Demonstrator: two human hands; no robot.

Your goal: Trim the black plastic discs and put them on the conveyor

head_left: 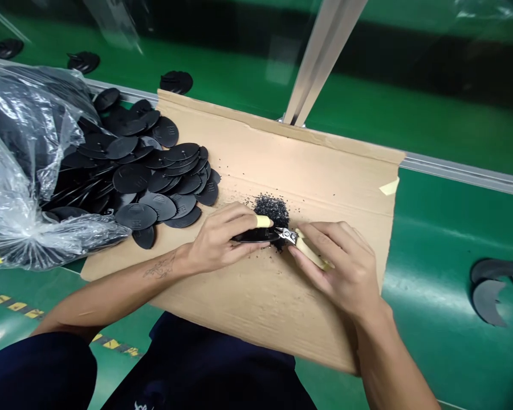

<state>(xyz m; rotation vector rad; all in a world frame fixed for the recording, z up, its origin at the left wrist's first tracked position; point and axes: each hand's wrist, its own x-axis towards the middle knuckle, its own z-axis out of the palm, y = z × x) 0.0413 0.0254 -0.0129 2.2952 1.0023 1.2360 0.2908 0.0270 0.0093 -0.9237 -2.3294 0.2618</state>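
Observation:
My left hand (220, 239) is closed on a flat black plastic disc (252, 234), held edge-on just above the cardboard sheet (316, 171); a yellowish finger cot covers one fingertip. My right hand (342, 270) grips small cutting pliers (301, 242) with pale yellow handles. Their metal jaws touch the disc's right edge. A small heap of black plastic trimmings (271, 208) lies on the cardboard right behind the disc.
A pile of black discs (145, 165) spills from a clear plastic bag (25, 171) at the left. More black pieces (493, 285) lie on the green surface at the right, and others (176, 81) beyond a metal rail (465, 171). A metal post (320, 57) rises behind the cardboard.

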